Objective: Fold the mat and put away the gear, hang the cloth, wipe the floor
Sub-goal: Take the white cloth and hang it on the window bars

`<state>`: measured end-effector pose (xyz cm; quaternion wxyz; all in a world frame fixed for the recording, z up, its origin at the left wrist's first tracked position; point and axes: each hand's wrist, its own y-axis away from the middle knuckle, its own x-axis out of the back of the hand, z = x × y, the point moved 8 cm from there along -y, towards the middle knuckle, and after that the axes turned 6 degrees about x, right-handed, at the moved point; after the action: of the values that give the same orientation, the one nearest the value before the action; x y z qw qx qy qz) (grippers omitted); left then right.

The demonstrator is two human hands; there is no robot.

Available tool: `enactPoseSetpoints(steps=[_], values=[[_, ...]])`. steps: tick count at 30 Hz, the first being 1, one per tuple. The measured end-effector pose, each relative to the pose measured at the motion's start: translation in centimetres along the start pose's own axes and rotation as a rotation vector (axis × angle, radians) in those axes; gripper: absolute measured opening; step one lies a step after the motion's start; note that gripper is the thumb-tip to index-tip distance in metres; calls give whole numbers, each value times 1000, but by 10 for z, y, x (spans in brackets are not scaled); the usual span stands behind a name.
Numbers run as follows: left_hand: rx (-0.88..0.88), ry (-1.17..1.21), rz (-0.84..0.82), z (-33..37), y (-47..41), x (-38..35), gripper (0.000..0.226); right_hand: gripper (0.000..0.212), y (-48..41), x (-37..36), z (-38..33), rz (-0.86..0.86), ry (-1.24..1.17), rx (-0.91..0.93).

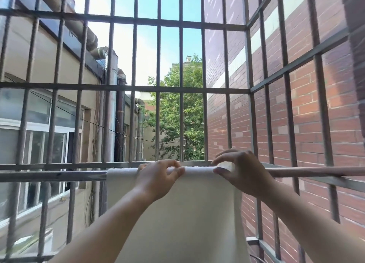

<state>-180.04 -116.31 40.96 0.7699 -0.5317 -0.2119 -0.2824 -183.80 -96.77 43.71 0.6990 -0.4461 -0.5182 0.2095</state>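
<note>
Lower centre of frame: hang-the-cloth step in hand. Cloth (177,213) is draped over the rod (55,175), a smooth, matte, off-white sheet hanging flat. Left hand (158,175) grips its top fold, fingers curled over the rod. Right hand (239,173) pinches a pale bit (226,166) at the top right edge, peg or fold, can't tell. Next, probably: level and smooth the cloth, then release. Round metal grille (158,87) behind, rough brick wall (316,104) at right.
</note>
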Motion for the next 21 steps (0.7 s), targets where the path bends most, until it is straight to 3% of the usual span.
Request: enactPoseSetpoints(steps=[5, 10, 21], values=[[-122, 184, 88, -15, 10, 17, 16, 26, -5, -33, -7, -122, 11, 100], [-78, 49, 131, -51, 16, 38, 29, 22, -3, -30, 1, -43, -15, 89], [-9, 284, 42, -89, -3, 50, 19, 5, -18, -25, 2, 25, -63, 35]])
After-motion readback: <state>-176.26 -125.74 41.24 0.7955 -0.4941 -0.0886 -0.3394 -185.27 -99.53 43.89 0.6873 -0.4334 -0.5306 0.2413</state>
